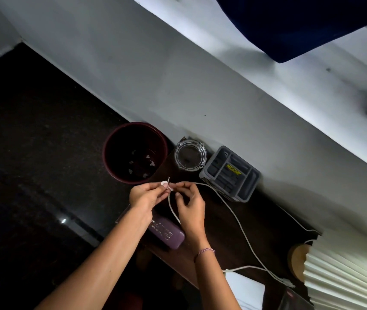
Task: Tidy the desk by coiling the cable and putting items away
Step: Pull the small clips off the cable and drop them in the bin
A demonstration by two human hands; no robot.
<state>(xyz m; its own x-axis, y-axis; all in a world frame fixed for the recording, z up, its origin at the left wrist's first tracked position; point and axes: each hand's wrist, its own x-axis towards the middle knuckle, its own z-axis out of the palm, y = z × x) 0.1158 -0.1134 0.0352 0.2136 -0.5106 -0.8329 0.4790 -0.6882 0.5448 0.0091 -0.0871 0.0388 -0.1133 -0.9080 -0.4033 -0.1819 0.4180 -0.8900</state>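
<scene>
Our left hand (143, 198) and right hand (189, 203) pinch the white cable (238, 222) near its end, fingers closed on it above the desk (256, 220), likely to start a coil.

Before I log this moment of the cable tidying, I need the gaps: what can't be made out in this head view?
- Cable end: pinched between left hand and right hand; fingers cover its plug.
- Purple case: lettering too small and partly under the wrists.
- Bin: too dark to identify the pale scraps inside.
- Lamp shade: cut off by the right and bottom edges.
- Grey organizer: contents too dim to name.
</scene>
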